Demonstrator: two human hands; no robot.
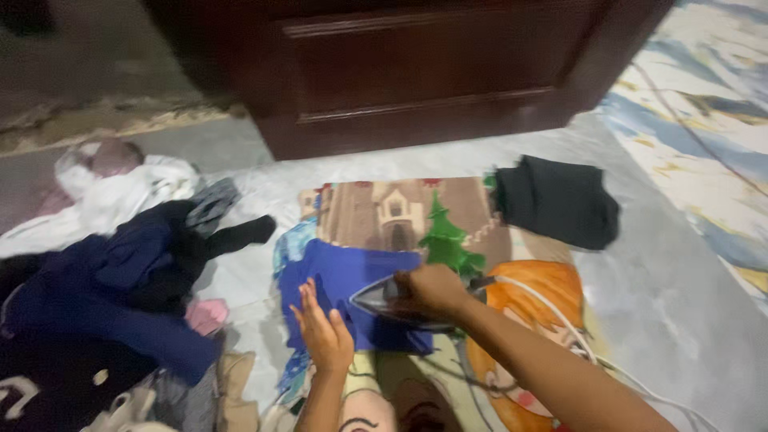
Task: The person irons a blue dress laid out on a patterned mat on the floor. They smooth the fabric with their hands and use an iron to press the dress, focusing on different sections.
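A small blue cloth [336,276] lies flat on a colourful printed blanket [376,212] spread on the floor. My right hand [436,290] grips the handle of a clothes iron [382,302], whose pointed tip faces left on the blue cloth. Flat on the cloth's near left part rests my left hand [324,330], fingers spread, just left of the iron. A white cord [560,320] runs from the iron off to the right.
A heap of unfolded clothes, dark blue, black and white [120,264], lies to the left. A folded black garment [560,200] sits at the blanket's far right corner. A dark wooden cabinet [416,72] stands behind. A patterned rug [704,120] lies at the right.
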